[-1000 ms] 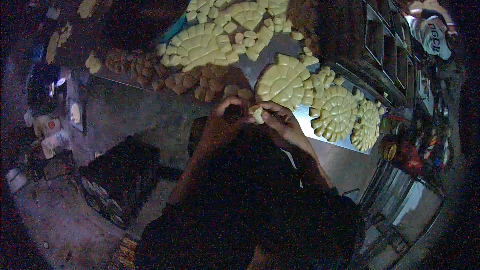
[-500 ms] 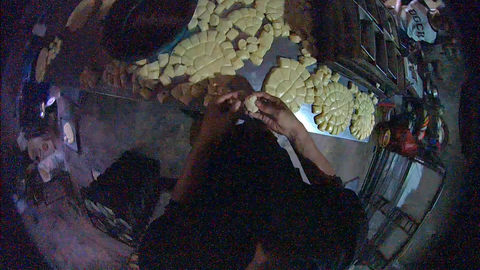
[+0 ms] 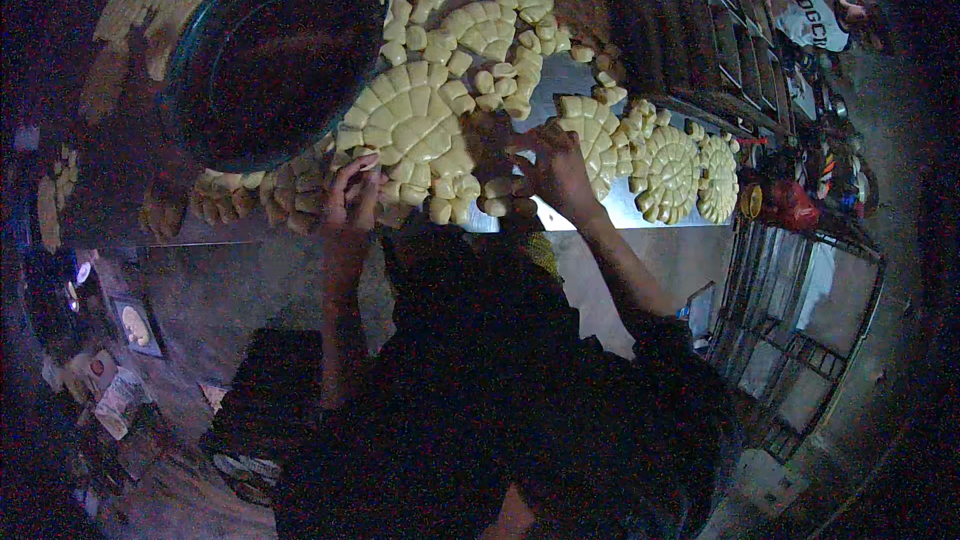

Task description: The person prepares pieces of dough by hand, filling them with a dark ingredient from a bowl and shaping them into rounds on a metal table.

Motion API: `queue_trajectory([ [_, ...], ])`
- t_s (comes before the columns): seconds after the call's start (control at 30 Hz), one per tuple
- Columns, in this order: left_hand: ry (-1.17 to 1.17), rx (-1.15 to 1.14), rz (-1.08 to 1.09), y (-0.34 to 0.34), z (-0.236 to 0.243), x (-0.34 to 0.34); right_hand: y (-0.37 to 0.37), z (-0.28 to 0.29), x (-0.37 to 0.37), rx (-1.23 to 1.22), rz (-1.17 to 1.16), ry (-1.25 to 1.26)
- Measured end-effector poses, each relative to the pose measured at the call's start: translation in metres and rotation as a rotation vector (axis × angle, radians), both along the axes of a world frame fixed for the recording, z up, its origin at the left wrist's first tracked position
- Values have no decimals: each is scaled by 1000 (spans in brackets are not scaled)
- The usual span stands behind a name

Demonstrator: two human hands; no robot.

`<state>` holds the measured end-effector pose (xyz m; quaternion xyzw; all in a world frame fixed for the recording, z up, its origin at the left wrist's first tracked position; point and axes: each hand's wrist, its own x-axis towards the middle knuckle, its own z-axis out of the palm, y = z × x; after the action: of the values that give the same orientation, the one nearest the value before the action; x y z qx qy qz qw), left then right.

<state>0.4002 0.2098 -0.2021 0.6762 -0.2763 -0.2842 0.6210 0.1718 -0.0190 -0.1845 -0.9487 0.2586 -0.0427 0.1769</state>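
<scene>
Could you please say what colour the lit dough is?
The lit dough is pale yellow: head view.

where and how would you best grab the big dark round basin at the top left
Probably by the dark basin's rim, at two opposite edges, with hands coming down from above. Its mouth is wide, round and open upward, leaving the edge exposed to fingers. Dough pieces lie close along its right side, so coming in low there would likely bump them.
</scene>
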Motion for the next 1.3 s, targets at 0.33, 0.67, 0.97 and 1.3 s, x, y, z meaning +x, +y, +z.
queue_trajectory([
  [0.33, -144, 178, -93, -20, 0, -11, 82, -22, 53, -8, -37, 99],
  [0.67, 184, 106, -34, -60, 61, -82, 11, 57, 5, 990, 210, -748],
  [0.97, -187, 3, 298, -94, 166, -172, -4, 119, -28, 1304, 45, -531],
  [1.3, -188, 114, 449, -62, 145, -141, 17, 101, 13, 1335, 253, -532],
])
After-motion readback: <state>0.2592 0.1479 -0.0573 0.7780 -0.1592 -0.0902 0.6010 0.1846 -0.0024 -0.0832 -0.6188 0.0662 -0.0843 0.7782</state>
